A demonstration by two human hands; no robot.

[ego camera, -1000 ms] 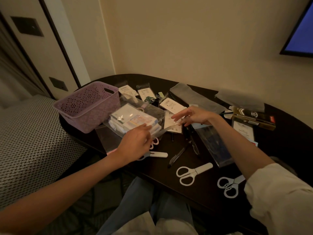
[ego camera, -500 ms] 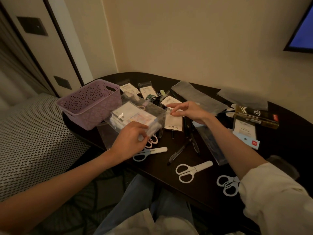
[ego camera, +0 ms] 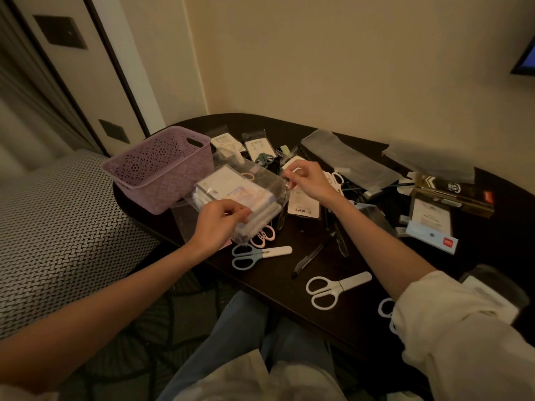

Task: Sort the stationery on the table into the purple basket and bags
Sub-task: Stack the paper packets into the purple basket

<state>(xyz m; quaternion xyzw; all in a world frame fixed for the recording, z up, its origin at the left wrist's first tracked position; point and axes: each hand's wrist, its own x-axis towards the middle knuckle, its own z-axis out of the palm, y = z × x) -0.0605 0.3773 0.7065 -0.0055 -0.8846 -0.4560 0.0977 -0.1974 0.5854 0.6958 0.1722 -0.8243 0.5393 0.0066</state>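
A clear plastic bag (ego camera: 246, 183) stuffed with white card packets is held above the dark table (ego camera: 275, 285), just right of the purple basket (ego camera: 157, 166). My left hand (ego camera: 215, 224) grips the bag's near lower side. My right hand (ego camera: 307, 180) pinches the bag's far right edge. Loose on the table lie blue scissors (ego camera: 254, 254), white scissors (ego camera: 333, 286), pink scissors (ego camera: 265, 235) partly under the bag, and a black pen (ego camera: 309, 259).
Small packets (ego camera: 256, 146) lie behind the bag; a white card packet (ego camera: 304, 205) lies below my right hand. Grey pouches (ego camera: 347, 160), a dark and gold box (ego camera: 454, 192) and a blue card (ego camera: 431, 235) sit at the right. A patterned bed (ego camera: 58, 227) is left.
My right hand has left the card packet on the table and come back to the bag's right edge, which it now pinches. My left hand keeps its hold on the bag.
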